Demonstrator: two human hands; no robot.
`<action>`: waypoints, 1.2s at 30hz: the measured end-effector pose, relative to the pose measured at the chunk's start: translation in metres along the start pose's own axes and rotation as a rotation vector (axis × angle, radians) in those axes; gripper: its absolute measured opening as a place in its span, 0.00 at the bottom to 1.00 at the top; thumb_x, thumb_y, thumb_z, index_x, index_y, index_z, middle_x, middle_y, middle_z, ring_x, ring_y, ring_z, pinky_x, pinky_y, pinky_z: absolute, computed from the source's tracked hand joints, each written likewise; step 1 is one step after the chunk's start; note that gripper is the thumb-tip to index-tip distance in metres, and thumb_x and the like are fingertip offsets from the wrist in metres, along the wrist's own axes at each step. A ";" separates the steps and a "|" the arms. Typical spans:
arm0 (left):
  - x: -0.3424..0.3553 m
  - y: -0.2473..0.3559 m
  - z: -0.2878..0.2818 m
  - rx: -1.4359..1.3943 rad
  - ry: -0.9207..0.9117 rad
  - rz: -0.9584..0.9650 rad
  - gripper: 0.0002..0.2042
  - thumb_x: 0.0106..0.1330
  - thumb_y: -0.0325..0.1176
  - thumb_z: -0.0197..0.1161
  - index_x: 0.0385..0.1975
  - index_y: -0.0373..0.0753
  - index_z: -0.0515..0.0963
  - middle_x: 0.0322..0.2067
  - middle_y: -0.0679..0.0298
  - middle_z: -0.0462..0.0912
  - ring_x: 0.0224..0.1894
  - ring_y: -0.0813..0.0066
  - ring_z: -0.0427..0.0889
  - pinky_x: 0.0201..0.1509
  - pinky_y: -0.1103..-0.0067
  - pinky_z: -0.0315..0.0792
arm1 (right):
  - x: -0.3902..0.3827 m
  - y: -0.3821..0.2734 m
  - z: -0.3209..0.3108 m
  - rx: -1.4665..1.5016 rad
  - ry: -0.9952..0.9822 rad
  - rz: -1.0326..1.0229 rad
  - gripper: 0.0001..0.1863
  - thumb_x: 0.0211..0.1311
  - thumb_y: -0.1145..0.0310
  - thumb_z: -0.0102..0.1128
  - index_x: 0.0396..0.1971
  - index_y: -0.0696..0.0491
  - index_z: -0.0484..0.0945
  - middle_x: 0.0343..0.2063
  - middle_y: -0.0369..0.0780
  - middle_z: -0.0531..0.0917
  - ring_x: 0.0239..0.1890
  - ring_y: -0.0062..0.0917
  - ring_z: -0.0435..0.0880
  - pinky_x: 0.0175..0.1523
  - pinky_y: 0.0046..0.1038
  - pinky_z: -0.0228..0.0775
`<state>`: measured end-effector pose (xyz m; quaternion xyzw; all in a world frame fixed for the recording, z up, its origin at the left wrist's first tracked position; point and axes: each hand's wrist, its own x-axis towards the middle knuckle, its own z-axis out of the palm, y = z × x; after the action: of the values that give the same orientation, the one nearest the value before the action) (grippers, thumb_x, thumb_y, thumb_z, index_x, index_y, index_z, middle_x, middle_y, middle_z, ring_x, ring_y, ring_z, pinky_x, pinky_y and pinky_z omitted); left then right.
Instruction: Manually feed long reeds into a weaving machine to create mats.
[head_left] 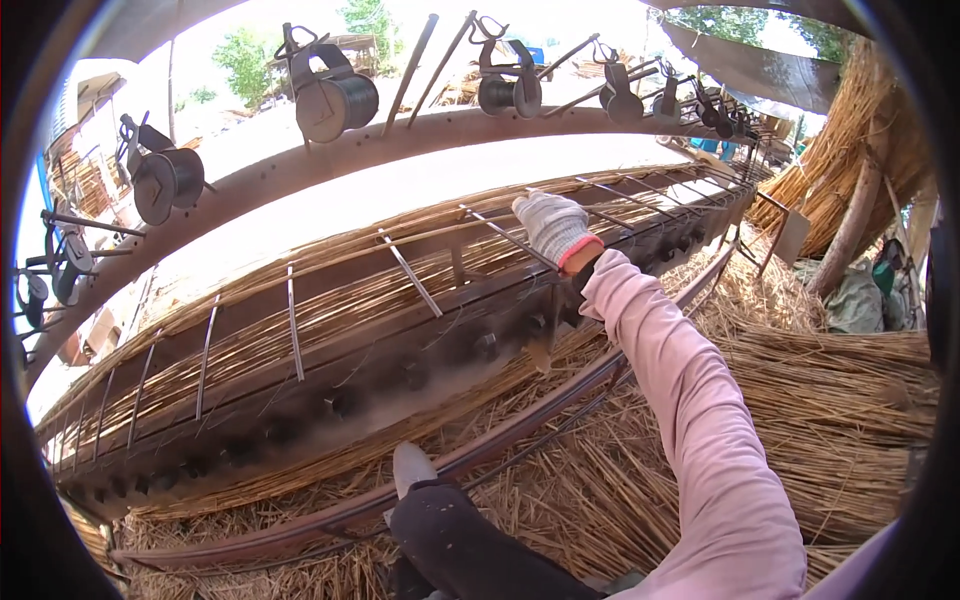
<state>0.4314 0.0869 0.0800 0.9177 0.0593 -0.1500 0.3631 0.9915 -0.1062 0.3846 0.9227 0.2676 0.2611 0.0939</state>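
Note:
My right hand [550,225], in a pale knitted glove with a red cuff, reaches to the upper edge of a long slatted metal frame [420,278] filled with straw-coloured reeds [345,270]. Its fingers are curled at the reeds, beside several thin cross bars [408,272]; what exactly they grip is hidden by the glove. Below the reeds runs a dark machine beam [380,370] with several dark fittings and wires, in a haze of dust. My left hand is out of view.
Several wire spools [330,105] hang on an overhead beam [250,175]. A curved rail [480,445] crosses below, near my foot [415,470]. Loose straw [530,500] and reed piles [820,420] lie around. An upright bundle [840,170] leans by a wooden post [850,240] at right.

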 end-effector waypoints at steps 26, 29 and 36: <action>-0.016 0.020 -0.034 -0.139 0.146 0.059 0.14 0.72 0.41 0.58 0.50 0.42 0.81 0.47 0.53 0.85 0.48 0.50 0.83 0.54 0.64 0.77 | -0.227 -0.144 -0.079 0.649 0.288 -0.354 0.20 0.60 0.62 0.67 0.51 0.51 0.78 0.52 0.43 0.79 0.57 0.40 0.78 0.61 0.41 0.71; -0.025 0.021 -0.053 0.005 0.322 0.093 0.15 0.70 0.44 0.60 0.48 0.42 0.81 0.46 0.52 0.85 0.49 0.50 0.83 0.54 0.62 0.76 | -0.280 -0.176 -0.091 0.789 0.133 -0.400 0.23 0.61 0.57 0.66 0.53 0.51 0.78 0.56 0.44 0.78 0.60 0.41 0.76 0.64 0.43 0.67; -0.047 0.015 -0.056 0.346 0.307 -0.107 0.21 0.72 0.51 0.55 0.53 0.42 0.78 0.49 0.53 0.84 0.50 0.49 0.82 0.53 0.59 0.76 | -0.320 -0.215 -0.081 0.816 -0.166 -0.363 0.38 0.64 0.48 0.61 0.68 0.55 0.65 0.70 0.49 0.64 0.70 0.48 0.64 0.69 0.47 0.61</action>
<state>0.4033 0.1144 0.1435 0.9739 0.1357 -0.0356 0.1786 0.6223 -0.0972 0.2479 0.8403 0.4975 0.0386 -0.2119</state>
